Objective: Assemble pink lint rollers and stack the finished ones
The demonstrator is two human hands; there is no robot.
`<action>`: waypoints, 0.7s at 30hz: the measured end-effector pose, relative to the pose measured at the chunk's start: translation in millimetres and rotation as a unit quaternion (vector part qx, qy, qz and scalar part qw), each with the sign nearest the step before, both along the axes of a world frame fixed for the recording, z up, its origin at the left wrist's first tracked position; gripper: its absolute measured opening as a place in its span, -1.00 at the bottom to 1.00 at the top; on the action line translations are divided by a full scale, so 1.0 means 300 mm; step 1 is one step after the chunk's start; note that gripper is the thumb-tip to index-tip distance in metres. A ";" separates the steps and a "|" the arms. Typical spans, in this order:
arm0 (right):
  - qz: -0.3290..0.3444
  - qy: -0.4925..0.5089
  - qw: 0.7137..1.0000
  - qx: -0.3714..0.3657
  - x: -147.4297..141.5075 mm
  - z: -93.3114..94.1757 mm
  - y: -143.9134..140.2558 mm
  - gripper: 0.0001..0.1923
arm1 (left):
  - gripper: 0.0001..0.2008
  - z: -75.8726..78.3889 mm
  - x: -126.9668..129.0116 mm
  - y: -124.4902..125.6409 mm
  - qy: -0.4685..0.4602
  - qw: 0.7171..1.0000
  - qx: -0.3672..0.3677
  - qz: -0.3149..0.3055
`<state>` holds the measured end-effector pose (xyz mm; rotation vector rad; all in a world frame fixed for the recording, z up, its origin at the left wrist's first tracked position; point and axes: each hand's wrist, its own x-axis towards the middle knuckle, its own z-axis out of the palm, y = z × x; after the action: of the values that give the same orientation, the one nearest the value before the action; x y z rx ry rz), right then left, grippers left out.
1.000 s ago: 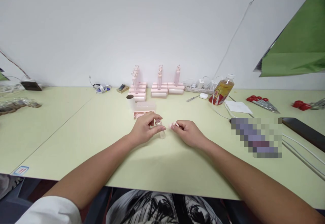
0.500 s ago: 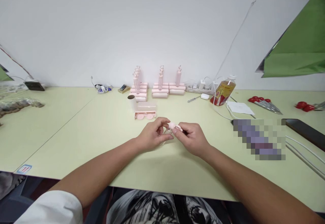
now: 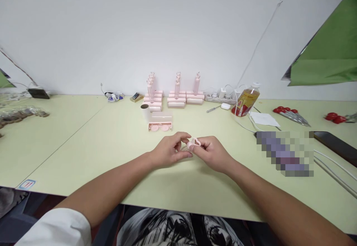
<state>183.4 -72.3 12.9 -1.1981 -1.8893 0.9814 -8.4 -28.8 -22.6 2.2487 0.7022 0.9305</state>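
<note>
The pale green table spreads wide under my arms, with a green cloth hanging at the far right. Along the far edge stand stacks of pink cases, and right of them a tilted bottle of amber liquid. Nearer, an open pink case lies just beyond my hands. My left hand and right hand meet at the table's middle. My left fingers curl around a small clear vial, mostly hidden, while my right thumb and forefinger pinch a small pink cap at its top.
</note>
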 end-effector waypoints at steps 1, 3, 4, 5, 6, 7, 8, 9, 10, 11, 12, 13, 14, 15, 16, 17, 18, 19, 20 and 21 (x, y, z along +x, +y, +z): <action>-0.001 0.000 1.000 0.001 0.000 -0.002 0.001 -0.62 | -0.52 -0.002 -0.001 0.002 -0.012 1.000 -0.007 -0.003; -0.007 0.000 1.000 0.009 0.005 -0.006 0.004 -0.61 | -0.52 -0.009 -0.003 0.009 -0.047 0.999 -0.021 -0.008; -0.013 0.001 1.000 0.015 0.009 -0.009 0.006 -0.60 | -0.52 -0.012 -0.004 0.014 -0.065 0.997 -0.027 -0.007; -0.020 0.002 1.000 0.021 0.013 -0.011 0.008 -0.59 | -0.51 -0.014 -0.007 0.020 -0.083 0.996 -0.031 -0.002; -0.027 0.003 0.999 0.028 0.017 -0.014 0.011 -0.58 | -0.51 -0.013 -0.012 0.028 -0.100 0.994 -0.032 0.005; -0.036 0.003 0.999 0.032 0.020 -0.016 0.014 -0.58 | -0.50 -0.010 -0.019 0.037 -0.116 0.993 -0.031 0.015; -0.044 0.002 0.998 0.036 0.023 -0.018 0.017 -0.57 | -0.49 -0.003 -0.030 0.047 -0.130 0.991 -0.024 0.028; -0.051 -0.002 0.998 0.036 0.025 -0.020 0.020 -0.58 | -0.48 0.008 -0.046 0.060 -0.143 0.989 -0.013 0.042; -0.057 -0.007 0.998 0.034 0.025 -0.021 0.023 -0.58 | -0.48 0.023 -0.065 0.076 -0.154 0.986 0.004 0.061; -0.063 -0.011 0.998 0.029 0.025 -0.023 0.026 -0.59 | -0.49 0.041 -0.089 0.093 -0.162 0.983 0.027 0.087; -0.069 -0.015 0.997 0.024 0.025 -0.026 0.029 -0.59 | -0.50 0.060 -0.116 0.113 -0.165 0.978 0.053 0.117; -0.073 -0.016 0.997 0.019 0.024 -0.028 0.031 -0.59 | -0.50 0.080 -0.145 0.134 -0.165 0.971 0.079 0.156; -0.077 -0.016 0.997 0.015 0.023 -0.032 0.034 -0.59 | -0.49 0.097 -0.175 0.156 -0.168 0.961 0.098 0.198; -0.080 -0.015 0.997 0.012 0.022 -0.035 0.037 -0.60 | -0.48 0.111 -0.204 0.178 -0.166 0.952 0.108 0.235; -0.083 -0.015 0.996 0.010 0.021 -0.039 0.040 -0.60 | -0.48 0.120 -0.232 0.200 -0.168 0.941 0.114 0.271; -0.084 -0.015 0.996 0.008 0.021 -0.043 0.043 -0.60 | -0.47 0.123 -0.256 0.221 -0.162 0.933 0.117 0.298; -0.085 -0.016 0.996 0.006 0.021 -0.046 0.046 -0.60 | -0.47 0.122 -0.276 0.240 -0.153 0.928 0.115 0.319; -0.086 -0.017 0.996 0.005 0.021 -0.050 0.048 -0.60 | -0.46 0.116 -0.293 0.258 -0.141 0.924 0.113 0.338; -0.087 -0.018 0.996 0.004 0.021 -0.053 0.051 -0.61 | -0.46 0.107 -0.307 0.274 -0.127 0.919 0.108 0.358; -0.087 -0.019 0.996 0.002 0.021 -0.056 0.053 -0.61 | -0.46 0.095 -0.317 0.289 -0.112 0.914 0.103 0.376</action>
<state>189.7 -56.5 -3.9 -1.3615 -1.7812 0.8654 -103.6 57.8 6.0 1.9870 1.4625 1.6557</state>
